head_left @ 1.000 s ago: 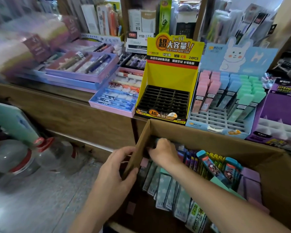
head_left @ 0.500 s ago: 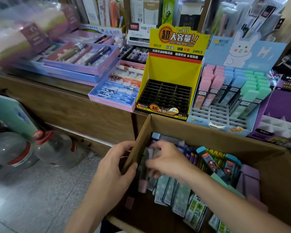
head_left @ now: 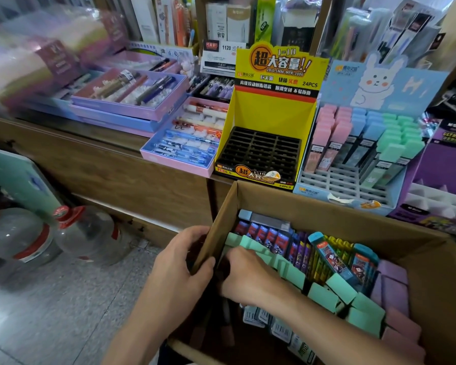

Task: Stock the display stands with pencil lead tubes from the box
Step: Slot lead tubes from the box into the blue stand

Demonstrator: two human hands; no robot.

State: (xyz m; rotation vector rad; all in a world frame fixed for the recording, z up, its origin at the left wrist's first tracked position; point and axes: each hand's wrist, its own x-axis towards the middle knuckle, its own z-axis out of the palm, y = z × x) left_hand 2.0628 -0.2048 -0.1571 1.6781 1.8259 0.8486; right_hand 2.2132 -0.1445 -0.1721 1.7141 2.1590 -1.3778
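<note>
Brown cardboard box [head_left: 327, 206] at six o'clock: left hand [head_left: 179, 262] still grips its left wall; right hand [head_left: 250, 280] has sunk among glossy mint-green rectangular lead tubes [head_left: 290, 270], its grip hidden. Yellow card display stand [head_left: 274, 111], twelve o'clock.

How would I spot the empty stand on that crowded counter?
Find the wooden counter just behind the open cardboard box. Between the pink pen tray and the blue rabbit stand sits the yellow display stand. Unlike the rabbit stand, partly filled with pastel tubes, its black slotted base holds nothing.
</note>
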